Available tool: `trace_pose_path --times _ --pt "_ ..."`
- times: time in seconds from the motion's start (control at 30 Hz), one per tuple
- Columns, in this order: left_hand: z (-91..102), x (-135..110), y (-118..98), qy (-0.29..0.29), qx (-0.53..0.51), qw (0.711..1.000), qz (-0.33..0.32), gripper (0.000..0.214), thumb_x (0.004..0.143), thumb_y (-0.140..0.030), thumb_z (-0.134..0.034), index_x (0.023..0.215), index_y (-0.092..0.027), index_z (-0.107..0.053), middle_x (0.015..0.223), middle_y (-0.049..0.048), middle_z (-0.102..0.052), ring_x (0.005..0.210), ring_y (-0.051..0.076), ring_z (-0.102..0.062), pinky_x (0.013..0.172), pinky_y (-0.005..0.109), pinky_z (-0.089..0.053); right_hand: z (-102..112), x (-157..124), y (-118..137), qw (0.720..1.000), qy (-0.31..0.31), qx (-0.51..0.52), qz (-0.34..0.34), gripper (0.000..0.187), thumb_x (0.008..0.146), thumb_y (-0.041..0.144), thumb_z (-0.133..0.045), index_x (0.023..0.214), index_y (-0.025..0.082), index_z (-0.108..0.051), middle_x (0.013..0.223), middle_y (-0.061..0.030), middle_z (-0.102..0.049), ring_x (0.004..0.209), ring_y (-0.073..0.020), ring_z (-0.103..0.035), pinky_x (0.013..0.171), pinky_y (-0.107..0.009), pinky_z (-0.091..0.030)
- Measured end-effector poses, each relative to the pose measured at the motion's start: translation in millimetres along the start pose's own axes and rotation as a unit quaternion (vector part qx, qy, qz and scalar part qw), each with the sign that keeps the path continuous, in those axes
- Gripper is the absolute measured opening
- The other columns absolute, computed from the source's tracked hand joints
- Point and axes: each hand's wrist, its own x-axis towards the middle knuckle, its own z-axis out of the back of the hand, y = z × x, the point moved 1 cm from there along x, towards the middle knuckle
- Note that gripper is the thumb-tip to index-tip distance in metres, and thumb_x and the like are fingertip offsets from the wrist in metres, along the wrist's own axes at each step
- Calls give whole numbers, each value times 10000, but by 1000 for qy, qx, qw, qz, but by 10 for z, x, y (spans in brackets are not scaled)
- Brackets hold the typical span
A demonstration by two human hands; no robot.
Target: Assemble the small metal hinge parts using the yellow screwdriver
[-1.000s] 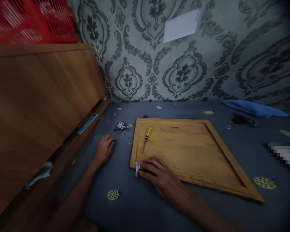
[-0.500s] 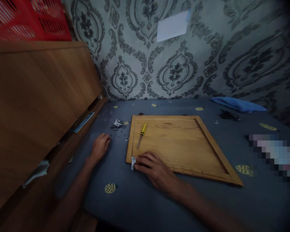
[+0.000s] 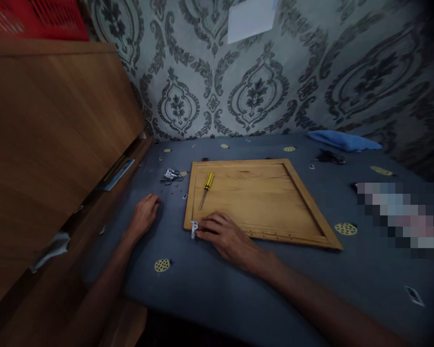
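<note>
A wooden framed panel (image 3: 264,202) lies flat on a dark blue bedsheet (image 3: 238,289). A yellow-handled screwdriver (image 3: 206,188) rests on its left part. My right hand (image 3: 224,236) lies on the panel's near left corner, fingers curled and pressing a small white metal bracket (image 3: 194,228) against that corner. My left hand (image 3: 144,214) rests on the sheet to the left of the panel, fingers loosely curled, nothing visible in it. A small heap of metal hardware (image 3: 170,176) and loose screws lies just beyond the left hand.
A brown wooden cabinet side (image 3: 50,144) stands close on the left with a red crate (image 3: 32,19) on top. Patterned wallpaper with a white paper (image 3: 251,19) is behind. A blue cloth (image 3: 343,140) lies at the back right. A blurred patch sits at the right.
The view has drifted so everything sits lower left and smaller. Both hands keep their places against the panel and the sheet.
</note>
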Motion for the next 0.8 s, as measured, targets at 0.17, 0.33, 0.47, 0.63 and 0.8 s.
trace_pose_path --times 0.17,0.33,0.47,0.63,0.8 --pt "74 -45 -43 33 -59 998 5 168 937 -194 -497 910 -202 -662 936 58 -703 897 235 -657 822 334 -503 15 -1 -3 1000 25 8 -9 353 967 51 -532 1228 206 -711 1177 -93 -748 1079 -226 -622 973 -428 -522" --pt "115 -39 -47 71 -125 990 14 151 908 -270 -544 909 -197 -675 865 40 -711 792 210 -637 738 303 -486 -2 -2 -12 1000 18 5 -7 338 970 59 -524 1209 201 -717 1165 -98 -755 1088 -224 -623 969 -420 -514" --pt "126 -54 -127 94 -174 980 14 173 907 -317 -549 917 -189 -666 823 31 -690 766 195 -620 707 279 -479 -18 2 -19 1000 9 3 -7 309 993 77 -511 1184 205 -718 1137 -88 -759 1054 -220 -622 954 -412 -506" --pt "144 -101 -405 131 -258 957 11 228 935 -393 -570 934 -181 -654 878 35 -675 833 195 -626 754 274 -490 -9 7 -12 1000 19 -6 -5 300 990 79 -531 1198 203 -708 1146 -79 -758 1063 -221 -611 957 -403 -493" --pt "120 -140 -735 167 -337 927 8 186 943 -358 -614 930 -175 -648 868 24 -659 838 187 -610 771 272 -472 9 14 3 999 34 -12 -11 303 969 73 -575 1216 189 -707 1141 -85 -759 1065 -228 -602 963 -411 -493"
